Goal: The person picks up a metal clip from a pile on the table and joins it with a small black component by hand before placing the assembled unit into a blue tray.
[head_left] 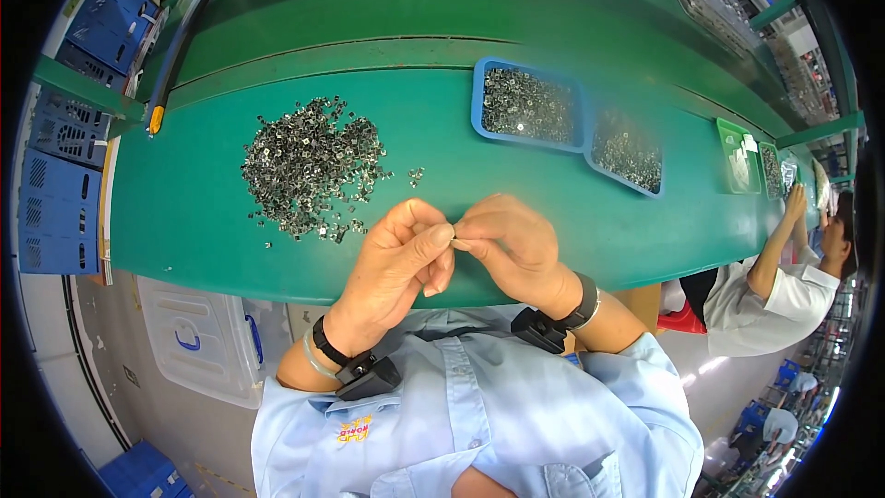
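Observation:
My left hand [398, 256] and my right hand [514, 242] meet fingertip to fingertip over the near part of the green table. Both are closed in a pinch. A tiny dark bit shows between the fingertips, mostly covered and too small to name. Beyond my left hand, to the left, lies a loose pile of small shiny metal pieces [312, 166]. A few stray pieces [416, 176] lie just past my fingers. Farther off to the right, a blue tray [477, 97] holds many similar small metal parts, and a second blue tray [619, 182] adjoins it.
The green tabletop [203, 221] ends just before my body. Blue crates [61, 207] are stacked at the left, and a lidded clear bin [198, 341] stands below the table edge. A green tray [737, 161] sits far right, near a seated co-worker [774, 300].

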Action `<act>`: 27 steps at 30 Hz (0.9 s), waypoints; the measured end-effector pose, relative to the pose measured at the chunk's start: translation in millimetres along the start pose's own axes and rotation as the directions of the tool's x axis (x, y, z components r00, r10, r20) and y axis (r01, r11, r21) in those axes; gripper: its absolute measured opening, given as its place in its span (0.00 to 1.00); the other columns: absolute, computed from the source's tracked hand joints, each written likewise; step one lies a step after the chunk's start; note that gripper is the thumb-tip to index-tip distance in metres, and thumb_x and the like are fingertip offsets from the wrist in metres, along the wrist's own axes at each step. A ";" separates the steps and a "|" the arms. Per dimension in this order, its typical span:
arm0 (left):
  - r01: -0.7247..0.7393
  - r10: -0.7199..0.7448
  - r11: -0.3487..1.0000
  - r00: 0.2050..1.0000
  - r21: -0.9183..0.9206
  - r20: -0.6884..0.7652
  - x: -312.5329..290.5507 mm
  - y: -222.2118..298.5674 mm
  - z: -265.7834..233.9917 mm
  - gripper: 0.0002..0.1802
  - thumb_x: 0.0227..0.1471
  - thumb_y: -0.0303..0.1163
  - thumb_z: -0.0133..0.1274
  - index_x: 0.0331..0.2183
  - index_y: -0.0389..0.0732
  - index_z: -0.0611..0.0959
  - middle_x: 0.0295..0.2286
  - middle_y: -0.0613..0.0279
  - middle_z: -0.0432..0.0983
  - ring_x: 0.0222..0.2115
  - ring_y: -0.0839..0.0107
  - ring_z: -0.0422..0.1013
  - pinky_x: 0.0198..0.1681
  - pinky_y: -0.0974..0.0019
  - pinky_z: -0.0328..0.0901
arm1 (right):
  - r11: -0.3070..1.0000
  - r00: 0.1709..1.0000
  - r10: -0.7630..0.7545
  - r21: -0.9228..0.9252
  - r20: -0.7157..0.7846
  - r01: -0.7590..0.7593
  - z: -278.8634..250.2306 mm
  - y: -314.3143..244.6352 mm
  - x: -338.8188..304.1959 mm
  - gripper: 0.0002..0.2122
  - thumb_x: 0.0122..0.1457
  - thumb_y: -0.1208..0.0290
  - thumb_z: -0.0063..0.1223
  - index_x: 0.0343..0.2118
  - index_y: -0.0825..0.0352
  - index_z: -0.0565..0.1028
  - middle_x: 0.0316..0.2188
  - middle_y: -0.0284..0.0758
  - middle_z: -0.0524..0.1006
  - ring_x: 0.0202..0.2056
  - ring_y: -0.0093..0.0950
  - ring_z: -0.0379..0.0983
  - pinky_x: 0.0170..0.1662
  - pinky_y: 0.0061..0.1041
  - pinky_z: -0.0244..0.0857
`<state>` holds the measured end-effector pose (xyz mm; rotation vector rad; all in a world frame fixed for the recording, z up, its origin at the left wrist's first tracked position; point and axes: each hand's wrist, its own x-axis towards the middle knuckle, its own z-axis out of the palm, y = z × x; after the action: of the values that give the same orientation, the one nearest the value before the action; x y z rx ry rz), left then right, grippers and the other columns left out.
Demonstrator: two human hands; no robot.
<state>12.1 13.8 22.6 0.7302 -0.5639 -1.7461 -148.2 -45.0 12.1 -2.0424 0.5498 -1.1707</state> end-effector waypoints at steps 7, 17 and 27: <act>0.045 -0.048 0.994 0.999 -0.102 -0.024 -0.4 2.1 4.0 0.11 0.57 0.37 0.46 0.30 0.40 0.69 0.18 0.64 0.67 0.14 0.75 0.62 0.16 0.72 0.55 | 0.998 0.998 0.049 0.040 -0.025 -0.048 1.6 -0.1 1.4 0.07 0.47 0.78 0.58 0.30 0.63 0.73 0.26 0.32 0.74 0.28 0.28 0.72 0.29 0.24 0.66; 0.070 -0.070 0.998 0.998 -0.007 0.006 0.9 1.2 2.5 0.10 0.56 0.37 0.47 0.30 0.40 0.69 0.17 0.65 0.67 0.13 0.75 0.62 0.16 0.73 0.56 | 0.995 0.996 0.080 0.067 -0.030 -0.078 1.4 1.6 -3.4 0.08 0.47 0.77 0.58 0.31 0.63 0.73 0.26 0.32 0.75 0.29 0.28 0.72 0.29 0.24 0.66; 0.062 -0.062 0.996 0.998 0.063 -0.006 -0.3 0.4 7.9 0.09 0.57 0.36 0.46 0.30 0.41 0.70 0.18 0.65 0.68 0.15 0.78 0.63 0.16 0.76 0.57 | 0.979 0.990 0.135 0.156 -0.028 -0.129 0.3 5.4 -6.8 0.06 0.49 0.77 0.58 0.31 0.63 0.74 0.27 0.31 0.75 0.29 0.27 0.72 0.31 0.24 0.67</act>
<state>6.7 14.1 28.3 0.8028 -0.6017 -1.7906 -151.4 -43.9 4.1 -1.8279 0.5856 -1.1392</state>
